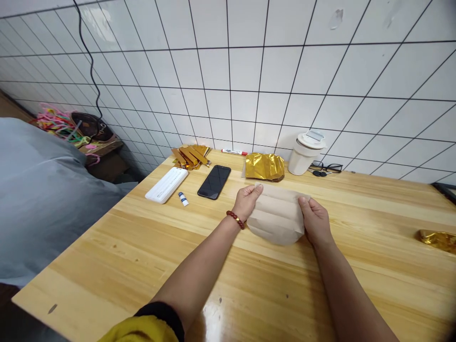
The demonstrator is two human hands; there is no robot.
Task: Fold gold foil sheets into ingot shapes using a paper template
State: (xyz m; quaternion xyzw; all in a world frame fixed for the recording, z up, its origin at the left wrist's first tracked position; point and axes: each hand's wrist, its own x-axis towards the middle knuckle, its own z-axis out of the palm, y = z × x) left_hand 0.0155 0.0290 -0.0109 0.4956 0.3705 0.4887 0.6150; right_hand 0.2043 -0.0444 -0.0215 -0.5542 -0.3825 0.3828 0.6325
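Between both hands I hold a thin beige sheet of paper (276,216), marked by several crosswise creases and rounded along its near edge. My left hand (246,202), with a dark red bead bracelet at the wrist, pinches its left top corner. On the opposite corner, my right hand (315,219) grips with the thumb on top. The sheet is raised over the wooden table (171,266). Just behind it lies a stack of gold foil paper (265,166), its paler backing showing at the left edge.
Along the wall stand a white lidded cup (304,153), glasses (327,168) and a red-and-white marker (234,152). Gold strips (191,156), a phone (214,182), a white power bank (166,185) and a small white-and-blue tube (183,199) lie left. More gold foil (438,240) is far right.
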